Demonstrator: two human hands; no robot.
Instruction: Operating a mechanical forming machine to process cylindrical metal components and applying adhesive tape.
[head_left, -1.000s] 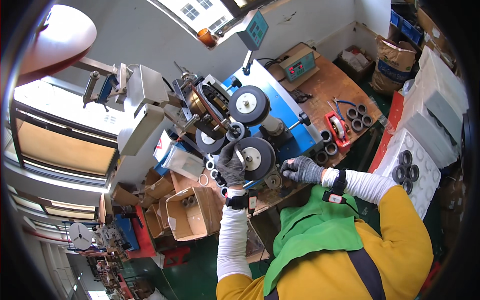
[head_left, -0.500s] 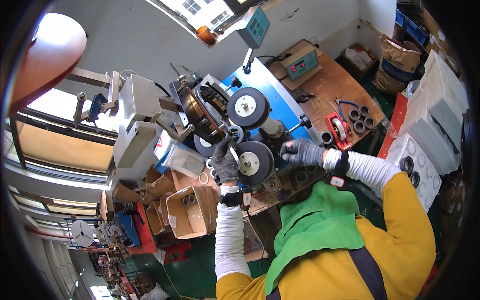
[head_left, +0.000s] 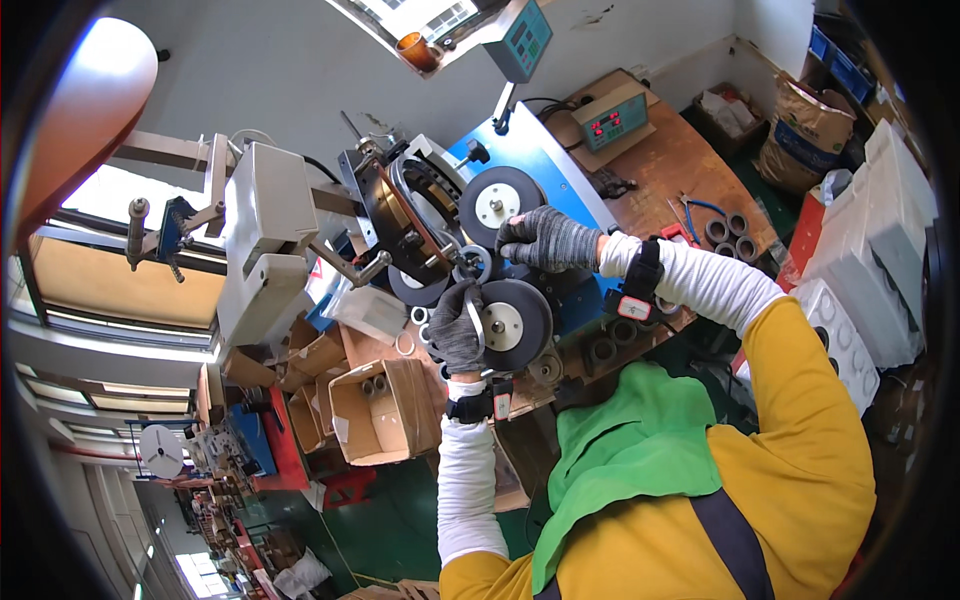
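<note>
Around the ring (head_left: 487, 263), seemingly three wheels (head_left: 515, 325)

Grey-gloved hands (head_left: 550, 240), white sleeves (head_left: 715, 283), black wristbands (head_left: 644, 263) (with pale tags (head_left: 633, 308)), yellow top (head_left: 812, 425), green cloth (head_left: 635, 440)

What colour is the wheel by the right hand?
Black wheel, white middle; see the head view.

Ahead of the right fingers (head_left: 512, 238), a pale wall (head_left: 660, 40) is rising, and a small window (head_left: 425, 14) is letting in white daylight. To their right, a worn brown wooden tabletop (head_left: 700, 172) is stretching toward the wall's corner. Well to the left of the left fingers (head_left: 462, 300), a larger window is brightening the room above a tan panel (head_left: 130, 268). Nearer the viewer than both, a dark green floor (head_left: 395, 528) is showing, while a red-topped table (head_left: 289, 462) is standing farther left.
</note>
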